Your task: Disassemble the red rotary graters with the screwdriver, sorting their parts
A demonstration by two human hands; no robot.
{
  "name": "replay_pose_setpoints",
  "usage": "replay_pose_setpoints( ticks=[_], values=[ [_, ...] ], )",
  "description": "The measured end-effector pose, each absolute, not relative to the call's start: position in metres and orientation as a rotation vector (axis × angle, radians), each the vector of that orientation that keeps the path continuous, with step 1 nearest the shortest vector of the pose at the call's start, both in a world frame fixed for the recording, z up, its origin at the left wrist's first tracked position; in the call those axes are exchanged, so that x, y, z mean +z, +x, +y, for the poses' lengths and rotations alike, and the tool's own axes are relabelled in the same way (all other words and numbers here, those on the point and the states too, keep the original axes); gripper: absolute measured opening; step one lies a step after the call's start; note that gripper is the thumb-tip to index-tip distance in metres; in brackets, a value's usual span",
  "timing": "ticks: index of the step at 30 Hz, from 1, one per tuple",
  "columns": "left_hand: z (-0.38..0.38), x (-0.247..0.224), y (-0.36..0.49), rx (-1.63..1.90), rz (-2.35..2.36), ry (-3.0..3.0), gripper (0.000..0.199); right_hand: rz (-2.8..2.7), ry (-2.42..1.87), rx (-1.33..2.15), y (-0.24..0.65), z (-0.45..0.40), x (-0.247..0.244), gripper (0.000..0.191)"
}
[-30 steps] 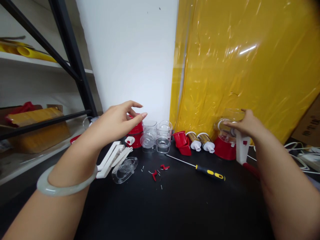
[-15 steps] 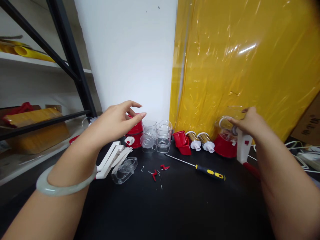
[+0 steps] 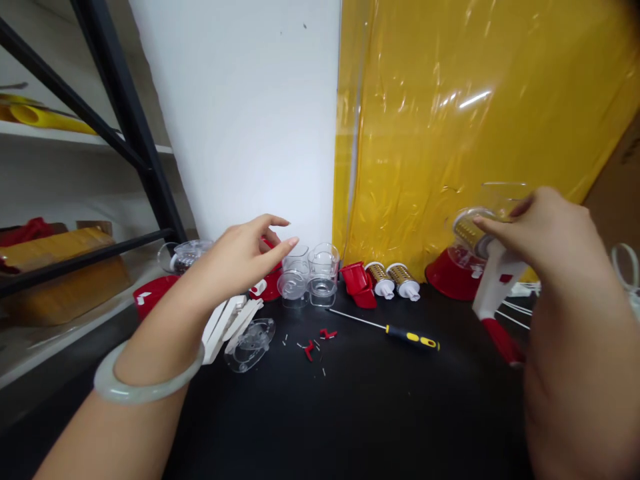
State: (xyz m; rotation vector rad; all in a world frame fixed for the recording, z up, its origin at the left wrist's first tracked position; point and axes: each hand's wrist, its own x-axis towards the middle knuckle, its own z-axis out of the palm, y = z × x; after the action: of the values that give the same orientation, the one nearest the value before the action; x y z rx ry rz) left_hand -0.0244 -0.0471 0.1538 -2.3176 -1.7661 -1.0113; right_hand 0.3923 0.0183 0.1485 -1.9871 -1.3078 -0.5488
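At the right, my right hand (image 3: 540, 230) has its fingers closed on the upper part of a rotary grater, with its red base (image 3: 453, 275) below, a metal drum (image 3: 473, 230) inside a clear housing and a white crank with a red grip (image 3: 503, 340). Some of the grip is hidden behind my hand. My left hand (image 3: 255, 253), with a pale bangle at the wrist, hangs in the air with thumb and fingers apart and nothing between them. Nearest to it are a red part (image 3: 273, 283), clear plastic housings (image 3: 323, 277) and white handle pieces (image 3: 227, 327).
A screwdriver (image 3: 410, 337) lies mid-table beside small red parts (image 3: 327, 333) and tiny pins. Farther back are red hoppers (image 3: 357, 283) and two grater drums (image 3: 403, 283). Behind my left forearm stands another red-based grater (image 3: 153, 293). Shelving (image 3: 145, 173) borders the left.
My right hand has moved right with the grater's top, and the grater now leans that way. My left hand stays open in about the same place. The view has shifted slightly.
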Motion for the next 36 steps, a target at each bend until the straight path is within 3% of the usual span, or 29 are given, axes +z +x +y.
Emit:
replay_pose_setpoints(
  ticks=[8, 13, 16, 24, 29, 36],
  values=[
    [-0.081, 0.131, 0.041, -1.125, -1.326, -2.753, 0.055, -1.419, -1.968, -0.732, 0.343, -0.072, 0.203, 0.059],
    [-0.106, 0.102, 0.104, -1.481, -1.327, -3.222, 0.12, -1.704, -1.75, -0.74, 0.292, -0.107, 0.207, 0.059],
    [-0.12, 0.094, 0.119, -1.697, -1.274, -3.227, 0.13, -1.801, -1.666, -0.636, 0.266, -0.127, 0.194, 0.056],
    [-0.14, 0.087, 0.103, -1.765, -1.506, -3.05, 0.119, -2.005, -1.728, -0.705, 0.232, -0.166, 0.163, 0.033],
    [-0.14, 0.082, 0.102, -1.775, -1.509, -2.998, 0.105, -2.016, -1.778, -0.741, 0.229, -0.17, 0.159, 0.037],
    [-0.143, 0.068, 0.096, -1.608, -1.627, -3.087, 0.111, -2.12, -1.749, -0.797, 0.239, -0.172, 0.152, 0.041]
  ],
)
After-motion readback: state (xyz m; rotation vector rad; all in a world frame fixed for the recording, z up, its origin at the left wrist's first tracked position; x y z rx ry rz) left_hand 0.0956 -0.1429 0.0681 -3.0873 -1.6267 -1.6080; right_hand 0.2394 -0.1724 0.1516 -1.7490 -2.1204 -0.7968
